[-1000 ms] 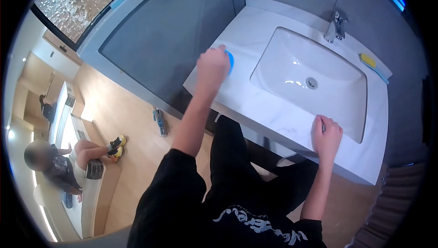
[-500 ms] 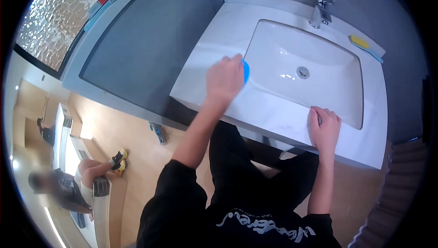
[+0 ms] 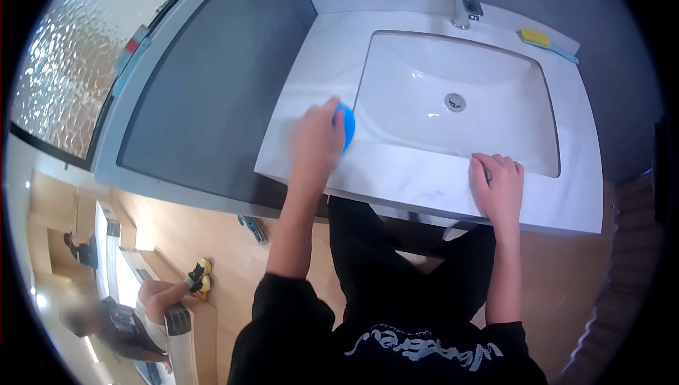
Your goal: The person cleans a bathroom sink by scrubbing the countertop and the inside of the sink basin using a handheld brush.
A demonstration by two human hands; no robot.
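My left hand (image 3: 316, 139) is closed on a rounded blue object (image 3: 346, 127) at the left part of the white marbled counter (image 3: 403, 179), beside the sink. The hand is slightly blurred and hides part of the object. At the sink's front edge, my right hand (image 3: 499, 185) rests on the counter with curled fingers. Something small and grey shows between its thumb and fingers, too small to name. The white sink (image 3: 417, 102) lies between and beyond both hands.
A chrome faucet (image 3: 466, 4) stands behind the sink. A yellow-headed brush (image 3: 535, 37) with a light blue handle lies at the back right. Grey panel (image 3: 205, 88) at left; a blue-grey tool (image 3: 253, 229) on the floor. Two people are at far left.
The view has shifted, showing the counter more squarely. My left hand moved right along the counter with the blue object, then back left. My right hand stays at the sink's front edge.
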